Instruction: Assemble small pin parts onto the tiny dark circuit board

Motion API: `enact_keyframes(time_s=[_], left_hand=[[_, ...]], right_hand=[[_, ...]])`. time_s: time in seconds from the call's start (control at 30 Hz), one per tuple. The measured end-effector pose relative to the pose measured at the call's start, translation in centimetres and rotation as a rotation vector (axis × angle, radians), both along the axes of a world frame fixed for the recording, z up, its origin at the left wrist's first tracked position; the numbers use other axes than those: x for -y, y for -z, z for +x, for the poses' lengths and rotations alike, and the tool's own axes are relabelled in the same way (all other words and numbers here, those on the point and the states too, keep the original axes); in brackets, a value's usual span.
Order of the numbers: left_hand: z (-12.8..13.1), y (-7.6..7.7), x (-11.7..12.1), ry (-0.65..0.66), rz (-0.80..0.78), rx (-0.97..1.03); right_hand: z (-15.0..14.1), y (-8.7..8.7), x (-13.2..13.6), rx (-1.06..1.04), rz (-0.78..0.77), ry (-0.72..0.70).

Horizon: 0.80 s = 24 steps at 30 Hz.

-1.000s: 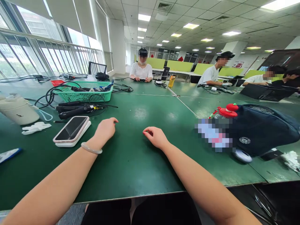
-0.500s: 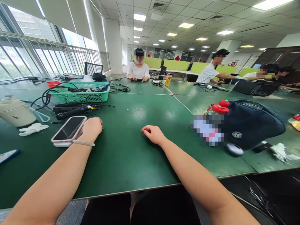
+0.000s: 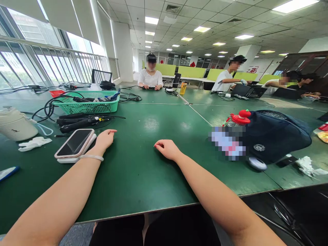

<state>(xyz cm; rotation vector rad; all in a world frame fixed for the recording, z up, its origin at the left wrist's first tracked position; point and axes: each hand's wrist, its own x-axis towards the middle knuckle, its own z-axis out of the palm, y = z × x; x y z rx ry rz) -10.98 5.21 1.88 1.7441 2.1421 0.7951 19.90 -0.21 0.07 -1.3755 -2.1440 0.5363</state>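
My left hand is just right of a phone in a pink-edged case, over the green table. Its index finger points forward and right; the other fingers are curled under and partly hidden, with no object visible in them. A pale bangle circles the wrist. The phone lies on a white, flat case-like object. My right hand rests on the table with fingers curled loosely toward the thumb. Nothing shows between them. A red nail is visible.
A green basket with cables stands behind black handheld devices. At left are a cream bottle, tissue and blue-white packet. A dark bag and red-capped bottle sit right. Several people work beyond.
My left hand has moved left toward the phone, and its index finger has straightened again after curling. My right hand stays in place. The view has shifted slightly; a co-worker at right moves an arm.
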Motion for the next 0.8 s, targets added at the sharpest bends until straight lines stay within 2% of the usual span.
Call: enact_keyframes(time_s=[0.13, 0.3, 0.37, 0.47, 0.6, 0.73, 0.8], left_hand=[[2.5, 0.5, 0.5, 0.136, 0.009, 0.032], [8.0, -0.5, 3.9, 0.606, -0.025, 0.416], [9.4, -1.1, 5.2, 0.656, 0.013, 0.474], [9.9, -1.5, 6.0, 0.606, 0.058, 0.506], [9.8, -0.8, 5.6, 0.598, -0.013, 0.538], [10.3, 0.0, 5.5, 0.700, -0.088, 0.527], [10.7, 0.1, 5.7, 0.751, -0.111, 0.583]], right_hand=[[-0.4, -0.1, 0.2, 0.019, -0.004, -0.049], [-0.4, 0.1, -0.1, 0.059, -0.009, -0.082], [-0.3, 0.2, -0.2, 0.068, -0.008, -0.090], [-0.3, 0.2, -0.2, 0.074, -0.009, -0.086], [-0.4, -0.1, -0.1, 0.072, 0.008, -0.063], [-0.5, -0.3, 0.1, 0.117, 0.021, -0.091], [-0.6, -0.2, 0.3, 0.140, 0.048, -0.118]])
